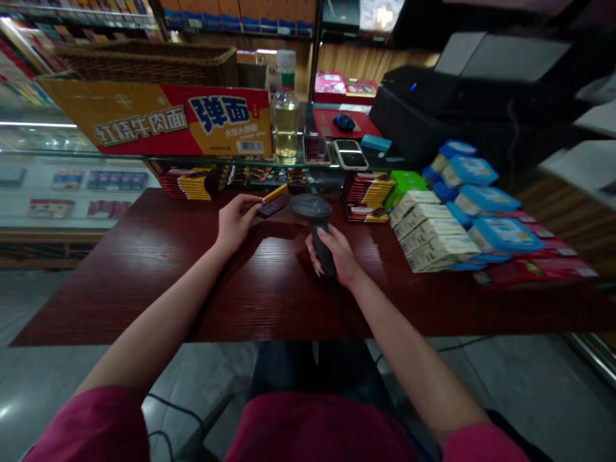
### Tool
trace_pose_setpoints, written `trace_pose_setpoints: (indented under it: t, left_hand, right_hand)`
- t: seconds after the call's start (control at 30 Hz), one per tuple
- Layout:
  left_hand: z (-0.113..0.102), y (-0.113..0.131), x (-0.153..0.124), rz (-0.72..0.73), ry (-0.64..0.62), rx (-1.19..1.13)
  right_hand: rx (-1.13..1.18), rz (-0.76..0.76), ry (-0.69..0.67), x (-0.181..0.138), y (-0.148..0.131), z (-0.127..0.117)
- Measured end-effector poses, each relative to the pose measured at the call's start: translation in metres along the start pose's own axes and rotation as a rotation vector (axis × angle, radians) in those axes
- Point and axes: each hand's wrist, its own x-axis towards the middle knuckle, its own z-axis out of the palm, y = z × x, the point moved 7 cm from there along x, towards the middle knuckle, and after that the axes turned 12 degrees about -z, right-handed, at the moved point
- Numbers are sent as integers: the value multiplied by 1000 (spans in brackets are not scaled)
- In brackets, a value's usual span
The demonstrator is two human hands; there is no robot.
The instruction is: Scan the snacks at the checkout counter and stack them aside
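Note:
My left hand (pixel 237 222) pinches the end of a small flat pack (pixel 275 203) with a yellow edge and a dark printed face, holding it tilted over the dark red wooden counter (pixel 144 276). My right hand (pixel 337 252) is wrapped round the handle of a black barcode scanner (pixel 312 212). The scanner's head points towards the pack, a short gap apart from it. Similar yellow-edged packs stand in a stack (pixel 187 183) beyond my left hand and in another stack (pixel 368 196) beyond the scanner.
At right are cream-coloured boxes (pixel 428 237), blue-lidded tubs (pixel 505 234), a green pack (pixel 404 186) and red boxes (pixel 548 266). A raised glass shelf bears a noodle carton (pixel 183 122), a bottle (pixel 285 122), a phone (pixel 350 154) and a mouse (pixel 344 122). A black machine (pixel 433 128) stands behind.

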Motion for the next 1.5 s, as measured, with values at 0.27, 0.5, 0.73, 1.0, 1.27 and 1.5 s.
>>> trace_pose_setpoints:
  t: [0.27,0.5,0.73,1.0,1.27,1.5]
  left_hand:
    - [111,74,-28,307,-192,88]
    - [205,132,-56,463,-219,351]
    - [241,121,-60,412,-242,545]
    - [247,121,-67,440,-258,743]
    - [265,125,-70,501,-307,737]
    - [188,97,-51,529,-328,487]
  right_hand:
    - [-132,-101,225,-91,-66,-86]
    - [-196,-168,325,-132,-97,-131]
    - [-177,-217,334,-145,-97,-147]
    - [-191,-205,300,-140,-95,-143]
    - [-197,-184,314,-133,-95,-131]
    - [-102,-81,196,-86,-72,-95]
